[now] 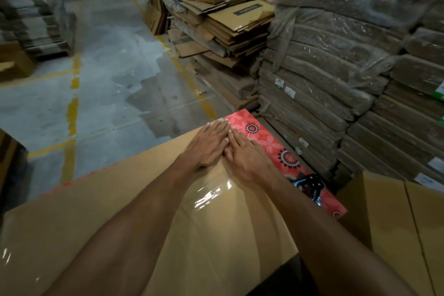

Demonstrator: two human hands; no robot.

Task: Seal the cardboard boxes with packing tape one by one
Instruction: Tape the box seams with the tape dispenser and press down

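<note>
Right under me, a red tabletop with flower print (pixel 264 137) carries the large brown cardboard box (pixel 96 211), which fills most of the near view and lies across my forearms' reach. Along its top seam runs a strip of clear shiny packing tape (pixel 211 194), visible mainly by its glare. My left hand (pixel 209 144) and my right hand (pixel 245 155) lie flat side by side at the far end of this strip, fingers straight and together, pressing on the tape and gripping nothing. I judge the box to be light but bulky, with stiff walls and a lid that may give a little under pressure, so I would press with flat palms and, for turning it, take it at the corners or edges. The tape is thin and slippery on its back, and it can wrinkle easily. Just to the right of my right wrist, a blue and black tape dispenser (pixel 310 184) rests on the tabletop, partly hidden. Beside it stands another brown cardboard box (pixel 384 223), close enough to hinder turning. Farther away rise stacks of flat cartons wrapped in plastic film (pixel 336 67), a loose pile of flattened cardboard (pixel 230 29), and the grey concrete floor with yellow lines (pixel 108 79).
</note>
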